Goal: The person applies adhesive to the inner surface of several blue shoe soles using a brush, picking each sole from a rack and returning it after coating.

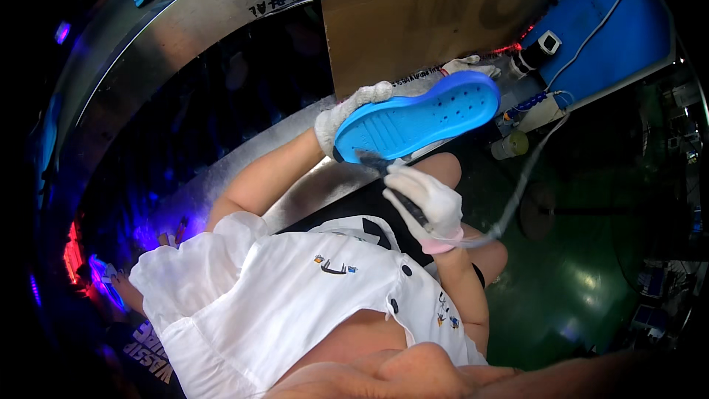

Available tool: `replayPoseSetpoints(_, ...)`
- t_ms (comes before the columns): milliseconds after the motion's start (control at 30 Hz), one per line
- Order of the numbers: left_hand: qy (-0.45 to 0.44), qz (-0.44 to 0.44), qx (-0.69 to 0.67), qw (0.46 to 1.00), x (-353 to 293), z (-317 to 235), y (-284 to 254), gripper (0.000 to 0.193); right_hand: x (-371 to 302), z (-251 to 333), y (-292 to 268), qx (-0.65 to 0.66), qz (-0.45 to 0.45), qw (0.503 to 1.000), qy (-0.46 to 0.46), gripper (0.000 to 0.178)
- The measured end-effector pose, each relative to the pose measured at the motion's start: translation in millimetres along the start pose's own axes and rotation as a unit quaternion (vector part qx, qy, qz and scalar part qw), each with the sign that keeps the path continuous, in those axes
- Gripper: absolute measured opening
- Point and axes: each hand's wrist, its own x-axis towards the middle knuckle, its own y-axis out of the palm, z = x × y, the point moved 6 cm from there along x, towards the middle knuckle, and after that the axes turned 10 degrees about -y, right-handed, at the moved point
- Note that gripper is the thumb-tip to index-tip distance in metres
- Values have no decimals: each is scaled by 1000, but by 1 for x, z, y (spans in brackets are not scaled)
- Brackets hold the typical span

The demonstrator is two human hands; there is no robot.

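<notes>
My left hand [353,107], in a white knit glove, is closed round the heel end of a bright blue shoe sole [413,124]. The sole's inner face, with grooves and small holes, is turned up toward me, and its toe points to the right. In my white-gloved right hand [432,199] is a brush [375,162] with a dark handle. Its dark bristles touch the sole's near edge by the heel. A pale hose [523,188] runs from near my right wrist up to the right; whether it joins the brush is hidden.
A brown cardboard sheet [413,33] stands behind the sole, beside a curved metal rim [188,18]. Past the toe are a white glove [470,66], a jar [509,146] and a blue panel [609,22]. Another person's hand [127,290] holds a blue piece at far left.
</notes>
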Motion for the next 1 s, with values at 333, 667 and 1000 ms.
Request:
replayPoseSetpoints(333, 130, -56, 323, 936, -6, -26, 8, 52, 2, 3, -4, 27, 66, 997, 22, 21)
replayPoseSetpoints(667, -32, -48, 297, 953, -9, -22, 10, 46, 0, -5, -27, -6, -46, 999, 5, 22)
replayPoseSetpoints(1000, 91, 37, 408, 908, -12, -43, -10, 50, 0, -5, -39, -98, -10, 994, -39, 26)
